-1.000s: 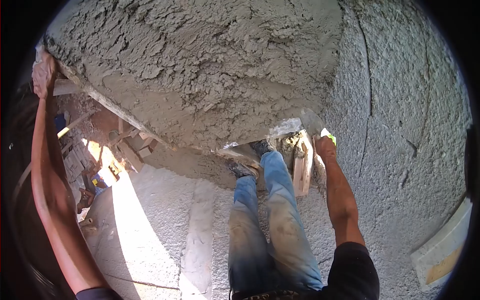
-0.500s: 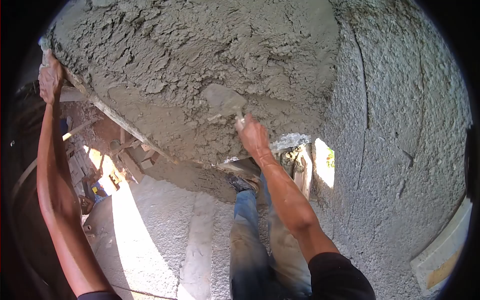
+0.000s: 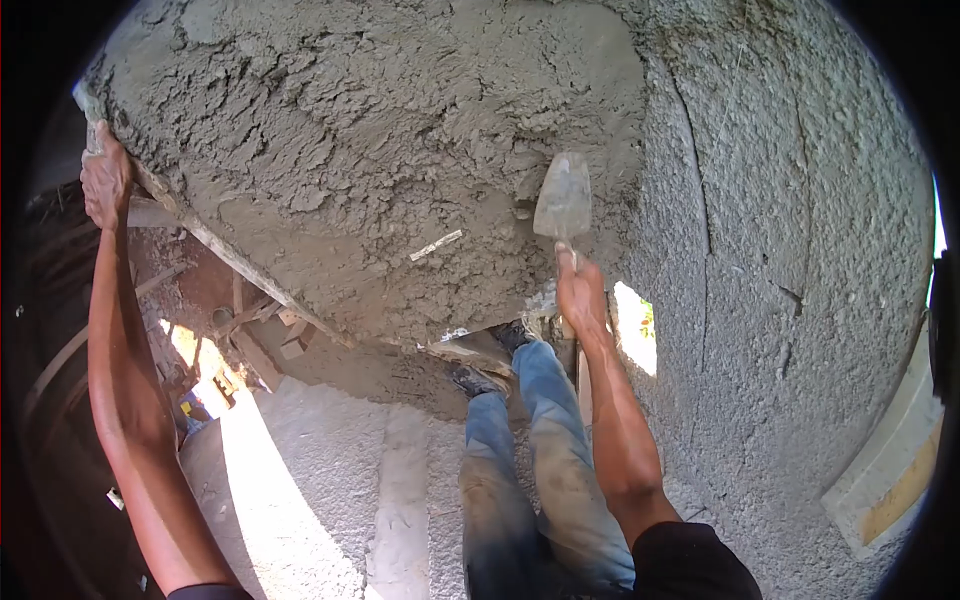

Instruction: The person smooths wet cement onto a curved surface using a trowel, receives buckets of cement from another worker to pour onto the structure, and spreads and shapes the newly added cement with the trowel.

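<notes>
My right hand (image 3: 582, 292) is closed round the handle of a pointing trowel (image 3: 565, 196). The trowel's grey blade points up and away over the right part of a rough bed of wet mortar (image 3: 400, 110). Far to the left, my left hand (image 3: 106, 178) is wrapped round a mortar-smeared pale strip (image 3: 88, 102) at the mortar's left corner; the grip is partly hidden. A short whitish stick (image 3: 436, 246) lies on the mortar, left of the trowel. The wooden edge board (image 3: 235, 260) borders the mortar's lower left side.
A rough grey wall (image 3: 790, 230) with cracks rises on the right. My legs (image 3: 550, 420) and shoes stand below the mortar's near edge. Wood pieces and rubble (image 3: 265, 345) lie lower left, beside a sunlit grey surface (image 3: 330, 430). A pale block (image 3: 890, 480) sits at the right edge.
My right hand has moved right with the trowel, and its blade has swung from pointing up-left to nearly straight up. The whitish stick now shows fully. My left hand keeps its grip.
</notes>
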`<action>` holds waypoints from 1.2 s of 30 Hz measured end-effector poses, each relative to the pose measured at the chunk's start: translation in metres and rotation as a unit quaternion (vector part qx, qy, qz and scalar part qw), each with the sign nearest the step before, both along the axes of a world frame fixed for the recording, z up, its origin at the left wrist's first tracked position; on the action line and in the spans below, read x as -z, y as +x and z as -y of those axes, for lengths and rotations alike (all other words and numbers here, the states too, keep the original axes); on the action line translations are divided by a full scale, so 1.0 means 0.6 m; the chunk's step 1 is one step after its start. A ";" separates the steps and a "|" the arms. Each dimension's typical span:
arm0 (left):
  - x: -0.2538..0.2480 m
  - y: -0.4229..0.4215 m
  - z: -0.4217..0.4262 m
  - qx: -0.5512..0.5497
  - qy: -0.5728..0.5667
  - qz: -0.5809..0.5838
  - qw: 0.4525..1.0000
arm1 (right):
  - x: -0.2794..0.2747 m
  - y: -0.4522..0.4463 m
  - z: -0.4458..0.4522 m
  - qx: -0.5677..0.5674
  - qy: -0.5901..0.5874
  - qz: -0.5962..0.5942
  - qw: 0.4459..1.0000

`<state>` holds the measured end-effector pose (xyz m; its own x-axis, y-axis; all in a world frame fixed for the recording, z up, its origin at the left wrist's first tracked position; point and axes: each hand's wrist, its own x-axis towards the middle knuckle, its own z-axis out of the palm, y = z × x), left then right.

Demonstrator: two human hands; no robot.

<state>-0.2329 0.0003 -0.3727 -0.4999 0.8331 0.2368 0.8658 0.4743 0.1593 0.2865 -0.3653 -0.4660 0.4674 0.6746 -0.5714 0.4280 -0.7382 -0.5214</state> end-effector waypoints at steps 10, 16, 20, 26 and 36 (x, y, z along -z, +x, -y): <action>0.007 -0.011 -0.007 0.021 -0.016 -0.014 1.000 | 0.172 0.114 0.115 -0.057 -0.253 0.094 0.961; 0.008 -0.014 -0.010 0.005 -0.033 -0.021 0.999 | 0.175 0.138 0.248 0.037 -0.162 0.037 0.985; 0.005 -0.019 -0.013 0.001 -0.029 -0.014 0.999 | 0.218 0.121 0.206 0.348 -0.198 -0.305 0.864; 0.009 -0.009 -0.002 0.019 -0.003 0.000 1.000 | 0.272 -0.193 0.257 0.155 -0.286 -0.198 0.925; 0.001 0.005 0.004 0.017 0.022 -0.009 1.000 | 0.258 -0.181 0.259 -0.429 -0.018 0.139 0.892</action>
